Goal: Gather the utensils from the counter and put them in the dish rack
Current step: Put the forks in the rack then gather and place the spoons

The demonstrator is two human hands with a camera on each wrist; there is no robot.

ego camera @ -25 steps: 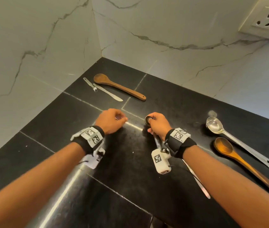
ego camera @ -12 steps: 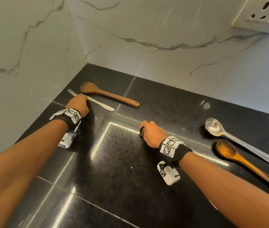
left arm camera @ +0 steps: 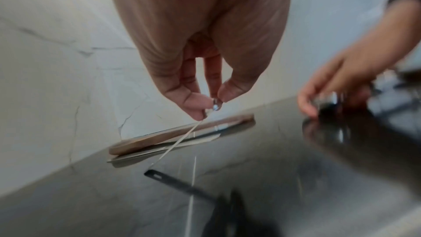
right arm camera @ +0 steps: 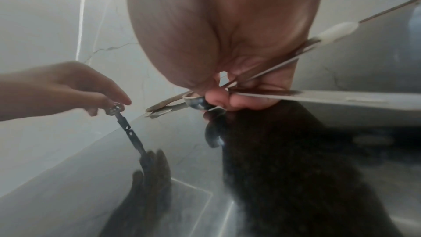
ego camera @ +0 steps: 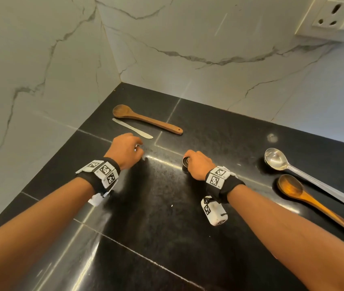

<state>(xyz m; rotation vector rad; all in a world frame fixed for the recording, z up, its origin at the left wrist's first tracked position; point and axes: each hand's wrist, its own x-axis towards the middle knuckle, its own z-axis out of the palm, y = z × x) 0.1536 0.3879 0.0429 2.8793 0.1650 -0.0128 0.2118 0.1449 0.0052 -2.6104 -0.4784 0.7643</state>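
Note:
My left hand pinches the bowl end of a small flat-handled metal measuring spoon between thumb and fingertips; its thin handle hangs down to the black counter. My right hand hovers at mid-counter and grips a bundle of metal utensils, a small round spoon bowl showing under the fingers. A dark wooden spoon and a butter knife lie at the back left. A large metal spoon and an amber wooden spoon lie at the right. No dish rack is in view.
Marble walls meet in a corner behind the counter. A wall socket sits at the upper right. The glossy counter mirrors my hands.
My left hand reached to the back left, took the small metal spoon that lay beside the butter knife, and drew back toward the centre. The right hand kept its bundle and hardly moved.

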